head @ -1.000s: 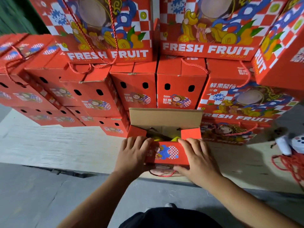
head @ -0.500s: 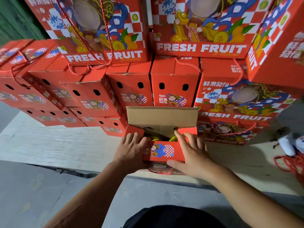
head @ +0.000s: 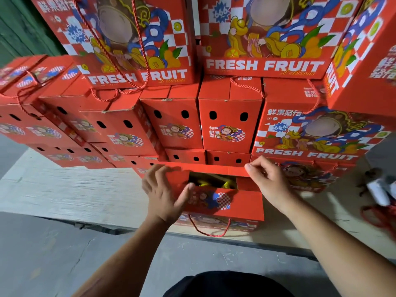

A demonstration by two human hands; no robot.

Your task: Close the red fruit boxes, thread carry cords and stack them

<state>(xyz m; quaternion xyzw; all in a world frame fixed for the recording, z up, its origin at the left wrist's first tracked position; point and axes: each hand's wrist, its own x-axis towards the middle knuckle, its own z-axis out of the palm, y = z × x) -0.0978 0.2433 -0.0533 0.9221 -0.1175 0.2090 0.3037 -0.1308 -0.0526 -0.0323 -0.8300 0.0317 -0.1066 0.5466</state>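
An open red fruit box point(head: 244, 203) stands in front of me at the edge of a pale board. Its near flap lies down, and yellow fruit point(head: 226, 185) shows through the gap on top. My left hand point(head: 162, 196) presses the left side flap with spread fingers, thumb on the near flap. My right hand point(head: 270, 183) pinches the right end of the far flap point(head: 214, 169), which is folded toward me. A red carry cord point(head: 211, 231) hangs in a loop from the box's front.
Closed red boxes point(head: 229, 116) are stacked in rows right behind and to both sides, some with cords. Loose red cords point(head: 377, 215) and a white object point(head: 379, 191) lie on the board point(head: 75, 189) at right. Grey concrete floor point(head: 53, 254) lies below.
The far flap, upright and showing brown card before, has come down toward me. My right hand moved from the near flap up to the far flap; my left hand shifted onto the side flap.
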